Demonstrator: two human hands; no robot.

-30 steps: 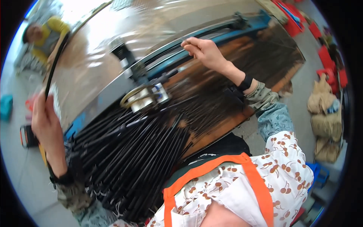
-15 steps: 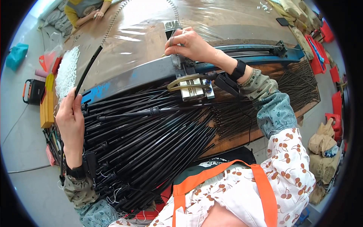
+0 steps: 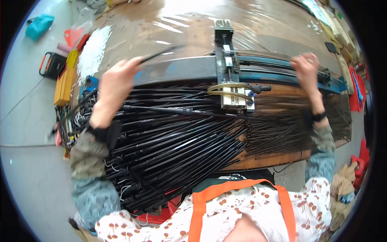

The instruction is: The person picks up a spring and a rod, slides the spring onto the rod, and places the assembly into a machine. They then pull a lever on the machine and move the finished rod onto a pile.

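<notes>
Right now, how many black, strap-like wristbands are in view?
2: a black wristband behind the bare left hand, which grips a thin black rod; a second black wristband behind the blurred right hand. No third shows.

Left hand, right hand apart

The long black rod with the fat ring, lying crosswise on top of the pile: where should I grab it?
Probably pinch the rod left of its ring, coming from above: it looks slim and straight there and lies across the other rods. Farther right, near the metal block, there looks to be less room.
</notes>
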